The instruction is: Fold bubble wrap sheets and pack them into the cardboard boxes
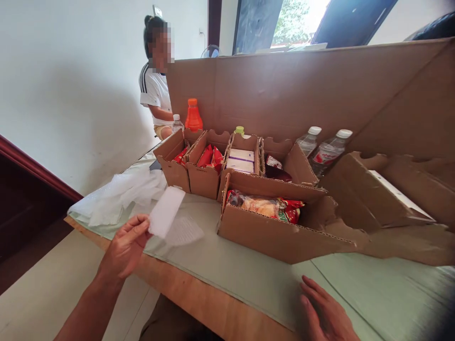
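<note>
I am facing a table whose wooden edge (177, 284) is showing along my side, while a pale green cloth (213, 265) is covering its top. Toward my left, a heap of clear plastic (121, 192) is lying crumpled on the cloth, and a thin see-through sheet (186, 232) is lying flat just beside it. Four narrow cardboard boxes (174, 176) are standing in a row farther back. Nearer me, a longer open carton (263, 237) is sitting before the row's right part, and another cardboard box (341, 189) is standing to its right.
</note>
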Demonstrator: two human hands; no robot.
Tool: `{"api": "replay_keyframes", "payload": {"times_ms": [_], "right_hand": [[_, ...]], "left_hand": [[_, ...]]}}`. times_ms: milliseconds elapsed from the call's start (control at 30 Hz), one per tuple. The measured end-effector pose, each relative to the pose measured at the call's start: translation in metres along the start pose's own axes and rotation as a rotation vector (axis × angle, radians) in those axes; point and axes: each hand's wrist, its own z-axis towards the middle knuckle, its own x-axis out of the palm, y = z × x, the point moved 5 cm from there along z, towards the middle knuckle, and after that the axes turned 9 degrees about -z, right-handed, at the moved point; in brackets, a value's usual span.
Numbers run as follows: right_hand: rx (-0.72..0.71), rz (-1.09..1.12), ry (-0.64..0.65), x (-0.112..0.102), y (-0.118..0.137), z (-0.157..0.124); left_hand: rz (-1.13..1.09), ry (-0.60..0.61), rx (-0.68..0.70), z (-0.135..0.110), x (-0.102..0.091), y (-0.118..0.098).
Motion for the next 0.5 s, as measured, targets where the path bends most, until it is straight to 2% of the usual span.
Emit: {"api": "replay_keyframes", "payload": {"times_ms": [67, 167, 233, 300, 367, 500], "right_hand": [[0.030, 0.128, 0.021, -0.001, 0.021, -0.010], [0.088, 0.375, 0.226, 0.011, 0.060, -0.018], [0.167, 0.553, 0.354, 0.021, 0.081, -0.016], [0.231, 0.756, 0.412, 0.029, 0.096, -0.008], [0.266, 0.930, 0.457, 0.035, 0.109, 0.001], [0.318, 1.159, 0.591, 0.045, 0.134, 0.007]], "left_hand": [[-0.257, 0.057, -0.193, -0.018, 0.006, 0.025], [-0.638, 0.250, -0.457, -0.043, 0.024, 0.057], [-0.811, 0.439, -0.569, -0.061, 0.039, 0.066], [-0.925, 0.581, -0.658, -0.078, 0.053, 0.067], [-0.962, 0.635, -0.744, -0.094, 0.063, 0.067], [-0.901, 0.588, -0.871, -0.116, 0.075, 0.072]]}}
